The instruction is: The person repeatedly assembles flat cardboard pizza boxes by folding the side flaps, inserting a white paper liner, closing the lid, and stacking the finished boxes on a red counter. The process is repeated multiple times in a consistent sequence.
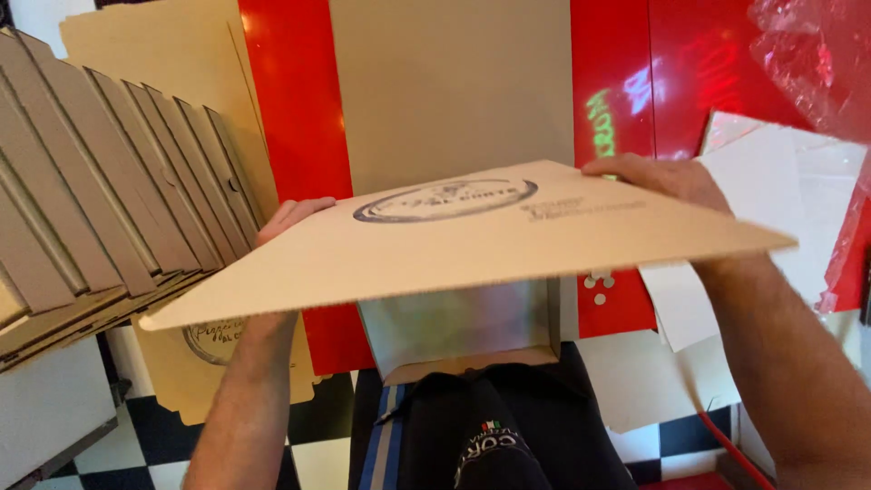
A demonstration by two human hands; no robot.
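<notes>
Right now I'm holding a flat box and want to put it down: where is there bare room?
Little shows. Left is crowded by the stack of folded boxes. The cardboard sheet, held by the left hand and right hand, hides the middle. Bare patches: checkered floor beside the legs, and white sheets right.

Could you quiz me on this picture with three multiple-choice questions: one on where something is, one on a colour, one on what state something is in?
1. Where is the stack of folded boxes?
A. at the person's left
B. at the person's right
C. on the floor ahead

2. What colour is the wall behind?
A. green
B. red
C. yellow

3. How is the flat box held?
A. by one hand
B. lying on the floor
C. by both hands at opposite edges

Answers: 1 A, the stack fills the left side. 2 B, glossy red panels show. 3 C, the left hand and right hand each grip an edge.
</notes>
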